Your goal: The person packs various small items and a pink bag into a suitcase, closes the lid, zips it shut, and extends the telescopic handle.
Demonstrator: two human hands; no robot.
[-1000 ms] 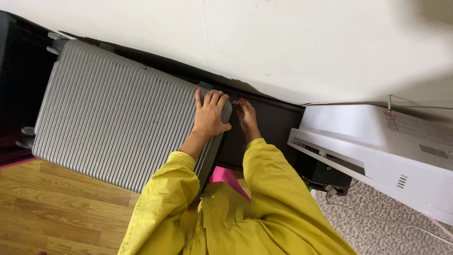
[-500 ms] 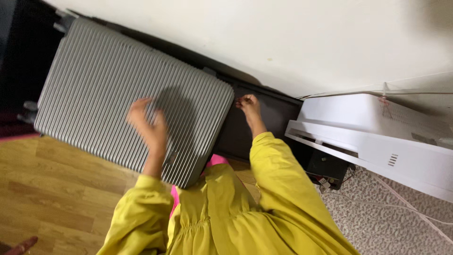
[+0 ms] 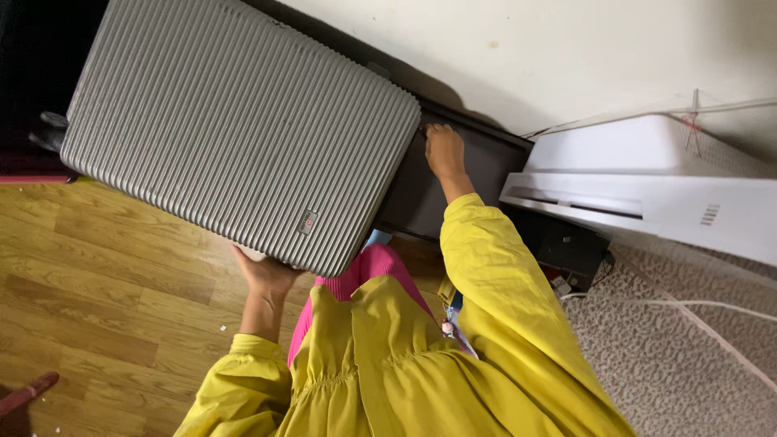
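A grey ribbed hard-shell suitcase [image 3: 235, 129] lies lid-closed on the wooden floor [image 3: 97, 275], its far side toward the white wall [image 3: 502, 57], over a dark open half or case [image 3: 477, 178] beside it. A second ago both hands sat together at the suitcase's corner near the wall; half a second ago the left one was lifted, blurred, above the lid. Now the left hand [image 3: 265, 273] is cupped under the suitcase's near edge, fingers hidden beneath the shell, gripping it. The right hand [image 3: 443, 150] has stayed at the far corner, fingers curled narrow over the dark rim; what they pinch cannot be told. The person wears yellow sleeves [image 3: 502, 275] and pink trousers [image 3: 364, 275]. To the right stand one white appliance [image 3: 647, 178] against the wall and one small black box [image 3: 571, 247] below it, with a white cable [image 3: 696, 307] running across the grey carpet [image 3: 672, 372]. One suitcase wheel [image 3: 50, 121] shows at the left. A reddish object [image 3: 28, 392] pokes in at the floor's lower-left corner.
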